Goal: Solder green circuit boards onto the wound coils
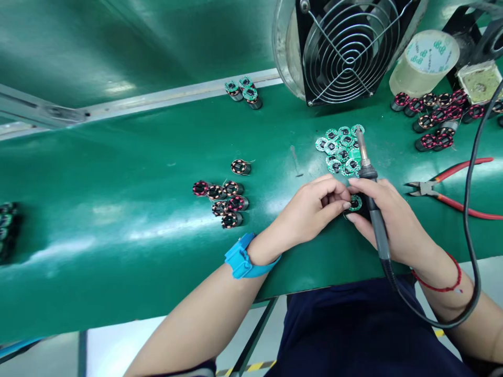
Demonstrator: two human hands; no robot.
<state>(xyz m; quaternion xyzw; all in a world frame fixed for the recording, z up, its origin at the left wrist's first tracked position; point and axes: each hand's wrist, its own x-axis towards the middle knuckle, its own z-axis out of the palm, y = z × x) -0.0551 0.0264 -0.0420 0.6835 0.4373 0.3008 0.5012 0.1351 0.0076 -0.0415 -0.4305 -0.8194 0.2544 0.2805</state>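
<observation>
Navy shirt [353,335] meets the green bench [98,173]; left hand [304,212] curls nearly shut, fingertips pinching a round green-topped coil unit [355,202] near the bench's front edge; right hand [396,225] wraps closed around a soldering iron [379,230], its fingers [363,186] also against that unit.

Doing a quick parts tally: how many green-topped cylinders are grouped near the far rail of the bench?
3 green-topped cylinders: the left one, the rear one and the front-right one, grouped near the far rail. Another could be hidden behind them.
</observation>
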